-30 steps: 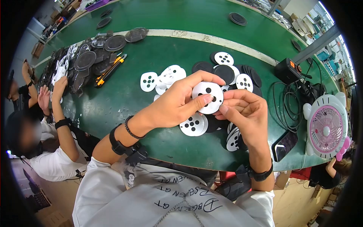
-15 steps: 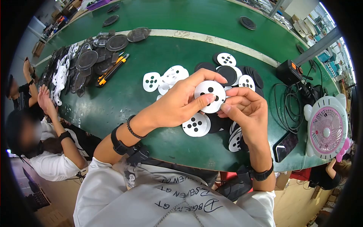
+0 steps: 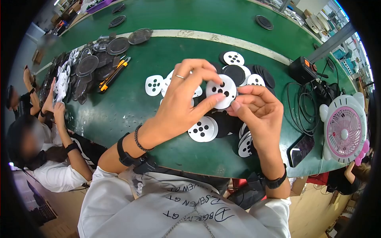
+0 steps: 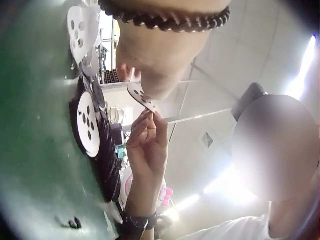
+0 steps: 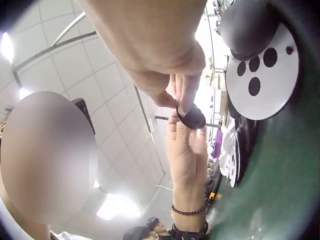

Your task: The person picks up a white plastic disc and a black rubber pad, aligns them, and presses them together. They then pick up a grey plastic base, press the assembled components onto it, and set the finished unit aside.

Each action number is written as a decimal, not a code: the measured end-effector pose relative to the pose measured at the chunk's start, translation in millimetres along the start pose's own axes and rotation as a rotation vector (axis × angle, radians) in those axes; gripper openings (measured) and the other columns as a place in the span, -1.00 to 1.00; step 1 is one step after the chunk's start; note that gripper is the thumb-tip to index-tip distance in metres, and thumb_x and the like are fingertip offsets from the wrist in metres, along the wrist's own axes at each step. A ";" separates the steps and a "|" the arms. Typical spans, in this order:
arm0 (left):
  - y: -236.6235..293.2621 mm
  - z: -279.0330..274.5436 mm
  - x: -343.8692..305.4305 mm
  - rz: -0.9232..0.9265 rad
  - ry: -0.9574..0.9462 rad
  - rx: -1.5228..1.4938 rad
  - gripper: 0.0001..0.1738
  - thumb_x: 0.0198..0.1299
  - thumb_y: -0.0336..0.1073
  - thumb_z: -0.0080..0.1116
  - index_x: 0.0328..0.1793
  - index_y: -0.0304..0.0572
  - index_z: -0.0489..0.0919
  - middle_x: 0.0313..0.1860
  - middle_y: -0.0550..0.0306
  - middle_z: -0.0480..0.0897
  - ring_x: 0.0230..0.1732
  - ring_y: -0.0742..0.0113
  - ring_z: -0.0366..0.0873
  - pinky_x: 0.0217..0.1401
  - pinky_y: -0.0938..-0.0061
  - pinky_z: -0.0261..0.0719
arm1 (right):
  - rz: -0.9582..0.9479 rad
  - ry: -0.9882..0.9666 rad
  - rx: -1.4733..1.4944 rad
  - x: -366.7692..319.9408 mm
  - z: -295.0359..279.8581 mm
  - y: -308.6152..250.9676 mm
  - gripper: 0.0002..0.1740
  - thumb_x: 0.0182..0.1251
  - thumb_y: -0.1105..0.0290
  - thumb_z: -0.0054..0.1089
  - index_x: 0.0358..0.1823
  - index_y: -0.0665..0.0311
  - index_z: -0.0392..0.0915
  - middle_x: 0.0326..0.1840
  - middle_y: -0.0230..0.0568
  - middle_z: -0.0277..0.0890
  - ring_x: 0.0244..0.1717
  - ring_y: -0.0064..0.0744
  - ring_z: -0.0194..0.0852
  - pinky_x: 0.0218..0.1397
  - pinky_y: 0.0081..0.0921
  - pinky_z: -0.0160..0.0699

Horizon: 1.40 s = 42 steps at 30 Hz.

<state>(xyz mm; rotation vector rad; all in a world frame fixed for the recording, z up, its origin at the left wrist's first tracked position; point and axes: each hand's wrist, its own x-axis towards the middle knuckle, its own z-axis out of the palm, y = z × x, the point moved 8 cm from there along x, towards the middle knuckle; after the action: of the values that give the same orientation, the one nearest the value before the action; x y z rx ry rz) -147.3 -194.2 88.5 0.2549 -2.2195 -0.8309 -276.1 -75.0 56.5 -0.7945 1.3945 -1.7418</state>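
Observation:
A white round disc with black holes [image 3: 220, 92] is held up over the green table between both hands. My left hand [image 3: 180, 99] has its thumb on the disc's face and its index finger at the upper edge. At the disc's right edge my right hand [image 3: 260, 113] pinches it between thumb and fingers. In the right wrist view the underside of the held disc [image 5: 192, 118] looks dark. Below the hands lie white discs [image 3: 203, 129] and black discs [image 3: 234, 74], loosely piled.
Dark and clear round parts [image 3: 86, 65] are heaped at the left, beside orange-black cutters [image 3: 114, 74]. A black box [image 3: 303, 71], coiled cable, phone [image 3: 301, 150] and pink-white fan [image 3: 343, 133] stand right. Another person's arm [image 3: 67, 131] reaches in at the left.
My left hand's fingers have lifted and spread more, and the hand has shifted slightly up and left. The right hand still pinches the disc. The neighbouring person's hands have moved to the pile.

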 end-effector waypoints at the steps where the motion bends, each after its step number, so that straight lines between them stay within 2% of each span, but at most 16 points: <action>1: 2.1 3.2 0.5 0.019 -0.050 -0.061 -0.59 0.20 -0.31 0.42 0.14 -0.20 0.58 0.06 0.06 0.62 0.06 0.24 0.58 0.10 0.37 0.52 | -0.038 0.018 -0.032 -1.3 0.2 -3.3 -0.68 0.29 0.66 0.32 0.05 0.50 0.52 -0.20 -0.12 0.72 -0.18 -0.47 0.74 -0.04 -0.56 0.75; 2: 5.4 6.3 1.0 0.038 -0.098 -0.123 -0.62 0.12 -0.28 0.49 0.05 -0.20 0.64 0.04 0.04 0.65 0.06 0.19 0.59 0.11 0.33 0.50 | -0.077 0.035 -0.065 -2.6 -0.4 -6.6 -0.66 0.29 0.66 0.33 0.06 0.48 0.49 -0.20 -0.11 0.72 -0.17 -0.49 0.74 -0.05 -0.59 0.74; 3: 7.0 9.1 1.6 -0.095 -0.136 -0.249 -0.69 0.16 -0.32 0.47 -0.03 -0.27 0.68 -0.02 0.04 0.69 0.01 0.26 0.63 0.11 0.38 0.56 | -0.075 0.035 -0.067 -4.0 -0.2 -6.2 -0.66 0.29 0.66 0.33 0.06 0.48 0.49 -0.20 -0.11 0.72 -0.17 -0.49 0.74 -0.05 -0.59 0.74; 10: -14.8 23.1 -6.8 -0.325 -0.242 -0.563 -0.73 0.28 -0.43 0.35 0.08 -0.36 0.67 -0.17 0.08 0.75 -0.13 0.36 0.72 -0.01 0.49 0.67 | -0.219 0.009 -0.139 -8.4 5.2 -13.4 -0.65 0.31 0.68 0.32 0.05 0.39 0.41 -0.18 -0.12 0.71 -0.14 -0.53 0.72 -0.06 -0.64 0.71; 14: -3.2 11.4 0.4 -0.062 -0.147 -0.235 -0.82 0.35 -0.44 0.26 0.01 -0.40 0.66 -0.28 0.11 0.73 -0.20 0.43 0.69 -0.07 0.51 0.67 | -0.273 -0.058 -0.120 -6.2 8.4 -10.6 -0.72 0.33 0.69 0.28 0.04 0.45 0.52 -0.14 -0.18 0.62 -0.11 -0.55 0.66 -0.09 -0.65 0.69; 17: -31.3 -21.9 12.7 -0.251 0.051 -0.239 -0.83 0.47 -0.38 0.13 -0.12 -0.41 0.57 -0.36 0.17 0.66 -0.31 0.55 0.60 -0.18 0.56 0.64 | -0.270 -0.037 -0.316 -9.1 10.1 -23.5 -0.75 0.37 0.67 0.19 0.04 0.47 0.68 -0.09 -0.18 0.56 -0.10 -0.51 0.61 -0.08 -0.61 0.68; 20: -55.7 -45.4 13.8 -0.467 -0.014 -0.405 -0.77 0.51 -0.30 0.07 -0.09 -0.37 0.56 -0.39 0.18 0.64 -0.36 0.50 0.65 -0.25 0.56 0.64 | -0.308 0.000 -0.316 -8.1 4.1 -30.0 -0.73 0.38 0.69 0.14 0.07 0.53 0.63 -0.06 -0.15 0.55 -0.06 -0.45 0.60 0.01 -0.51 0.73; 22: -65.3 -60.8 7.5 -0.454 0.001 -0.363 -0.76 0.52 -0.28 0.06 -0.12 -0.35 0.56 -0.40 0.17 0.64 -0.35 0.47 0.68 -0.26 0.56 0.65 | -0.300 0.027 -0.239 -6.4 -0.3 -35.2 -0.70 0.38 0.70 0.13 0.11 0.55 0.60 -0.03 -0.13 0.56 -0.03 -0.42 0.62 0.04 -0.46 0.75; 24: -75.8 -59.7 -3.0 -0.595 -0.160 -0.318 -0.73 0.49 -0.24 0.10 -0.09 -0.37 0.60 -0.36 0.10 0.69 -0.35 0.46 0.68 -0.26 0.51 0.64 | -0.299 0.009 -0.229 -6.0 -2.2 -37.4 -0.67 0.36 0.70 0.16 0.15 0.55 0.57 -0.01 -0.11 0.56 0.01 -0.41 0.62 0.06 -0.47 0.75; 25: -72.4 -71.9 -4.0 -0.545 -0.232 0.082 -0.71 0.42 -0.22 0.20 -0.03 -0.37 0.65 -0.27 0.02 0.74 -0.31 0.33 0.71 -0.19 0.42 0.66 | -0.332 0.023 -0.297 -6.2 -3.4 -38.4 -0.67 0.35 0.70 0.19 0.14 0.55 0.57 -0.02 -0.11 0.56 0.03 -0.40 0.63 0.05 -0.50 0.74; 28: -96.6 -117.4 0.5 -0.437 0.033 0.301 -0.67 0.33 -0.19 0.29 0.03 -0.33 0.68 -0.18 -0.07 0.77 -0.25 0.19 0.73 -0.11 0.33 0.66 | -0.360 0.079 -0.406 -5.8 -14.6 -37.3 -0.74 0.33 0.69 0.24 0.04 0.52 0.59 0.05 -0.12 0.54 0.01 -0.47 0.59 0.01 -0.57 0.66; 29: -105.9 -132.6 6.2 -0.420 0.101 0.424 -0.65 0.27 -0.20 0.34 0.03 -0.34 0.68 -0.14 -0.13 0.76 -0.16 0.09 0.73 -0.04 0.31 0.67 | -0.465 0.101 -0.515 -7.4 -13.9 -46.0 -0.78 0.33 0.68 0.25 -0.01 0.49 0.60 0.12 -0.12 0.51 0.01 -0.50 0.54 0.02 -0.57 0.60; 31: -145.4 -144.1 20.4 -0.421 0.040 0.661 -0.42 0.16 -0.15 0.45 0.23 -0.32 0.58 0.14 -0.18 0.66 0.13 0.00 0.63 0.20 0.21 0.58 | -0.643 0.128 -0.710 -8.5 -14.5 -51.5 -0.86 0.41 0.61 0.22 -0.04 0.41 0.55 0.20 -0.15 0.43 0.02 -0.57 0.40 0.07 -0.55 0.48; 35: -221.0 -127.5 45.2 -0.318 -0.145 0.862 -0.22 0.08 -0.06 0.49 0.36 -0.31 0.48 0.31 -0.21 0.55 0.33 -0.08 0.49 0.37 0.12 0.46 | -0.468 0.069 -0.352 0.5 -14.9 -42.7 -0.83 0.58 0.52 0.01 0.10 0.35 0.32 0.06 -0.20 0.42 0.03 -0.56 0.45 0.13 -0.53 0.51; 38: -253.7 -117.8 59.9 -0.364 -0.199 0.757 -0.26 0.12 -0.04 0.43 0.36 -0.27 0.49 0.25 -0.22 0.59 0.30 -0.09 0.52 0.33 0.12 0.48 | -0.375 0.043 -0.235 -0.7 -6.5 -38.1 -0.81 0.60 0.53 -0.06 0.13 0.38 0.27 0.02 -0.20 0.36 0.02 -0.50 0.54 0.06 -0.44 0.76; 42: -234.6 -101.8 71.1 -0.421 -0.310 0.932 -0.51 0.26 -0.07 0.31 0.17 -0.24 0.54 0.05 -0.17 0.70 0.04 -0.13 0.66 0.16 0.13 0.59 | -0.319 -0.029 -0.210 -2.1 3.0 -36.7 -0.57 0.47 0.67 0.05 0.31 0.39 0.24 0.08 -0.17 0.36 0.06 -0.44 0.58 -0.02 -0.47 0.77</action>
<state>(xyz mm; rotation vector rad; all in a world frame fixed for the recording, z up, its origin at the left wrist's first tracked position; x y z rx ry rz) -141.7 -453.7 33.3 1.1216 -2.7583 0.0494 -278.9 -70.4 93.0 -1.2075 1.5124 -1.8273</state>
